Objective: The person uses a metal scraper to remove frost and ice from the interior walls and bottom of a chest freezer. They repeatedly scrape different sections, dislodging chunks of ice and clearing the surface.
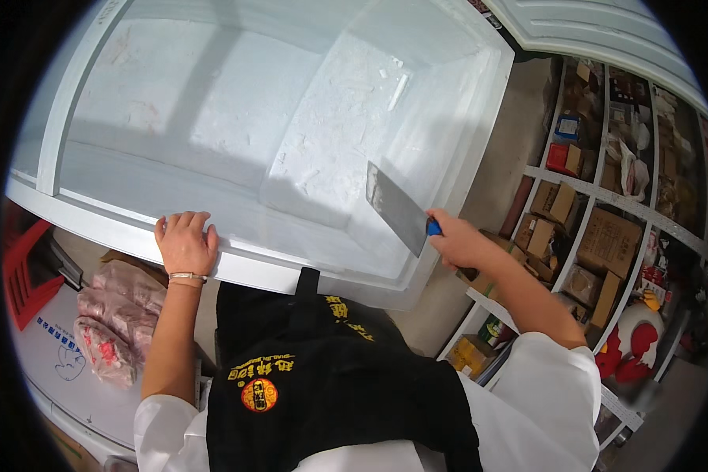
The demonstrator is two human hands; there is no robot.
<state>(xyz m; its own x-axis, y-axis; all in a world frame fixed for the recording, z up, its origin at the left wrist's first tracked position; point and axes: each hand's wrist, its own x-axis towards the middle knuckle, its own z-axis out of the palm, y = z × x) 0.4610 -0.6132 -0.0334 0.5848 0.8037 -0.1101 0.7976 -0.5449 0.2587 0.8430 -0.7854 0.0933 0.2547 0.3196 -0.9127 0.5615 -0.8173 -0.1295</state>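
A white chest freezer (pixel 253 259) stands open before me, with frost on its inner walls and loose ice bits on the raised step (pixel 336 118) inside. My right hand (pixel 457 239) is closed around the handle of a broad cleaver-like blade (pixel 395 206), which reaches over the freezer's right end. A bit of blue shows at the handle by my fingers. My left hand (pixel 187 242), with a bracelet at the wrist, rests on the front rim, its fingers curled over the edge. A longer white piece of ice (pixel 397 92) lies near the back right of the step.
Bagged frozen meat (pixel 115 318) lies on a white lid (pixel 53 366) at the lower left, near a red plastic chair (pixel 26 271). Shelves with cardboard boxes (pixel 605 242) and a plush chicken (pixel 634 342) stand on the right. A raised white lid (pixel 602 29) hangs at the upper right.
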